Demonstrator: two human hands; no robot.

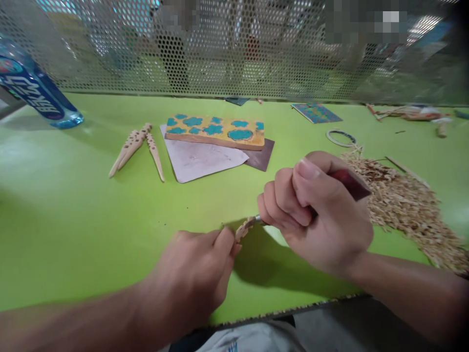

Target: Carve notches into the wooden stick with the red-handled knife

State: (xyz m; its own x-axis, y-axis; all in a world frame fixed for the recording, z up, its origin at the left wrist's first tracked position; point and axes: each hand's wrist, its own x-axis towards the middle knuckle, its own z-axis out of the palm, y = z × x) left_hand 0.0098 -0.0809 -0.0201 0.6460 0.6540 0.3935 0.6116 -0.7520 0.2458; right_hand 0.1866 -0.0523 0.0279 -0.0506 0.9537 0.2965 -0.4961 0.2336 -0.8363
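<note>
Near the table's front edge, my left hand (pixel 200 269) is closed on a small pale carved wooden piece (pixel 243 230), whose notched end sticks out to the right. My right hand (pixel 315 210) is wrapped in a fist round the dark red handle of a tool (pixel 350 183). A short bit of the tool's metal comes out below the fist and meets the notched end of the piece. The blade's tip cannot be made out. Several similar carved pieces (pixel 134 145) lie together at the left, beyond my left hand.
A painted yellow and blue block (pixel 220 131) rests on white paper (pixel 201 164) and a brown sheet (pixel 262 155). Wood shavings (pixel 410 210) are heaped at the right, near a ring (pixel 340 138). A blue bottle (pixel 36 88) stands left. A perforated screen (pixel 220 54) borders the table's back.
</note>
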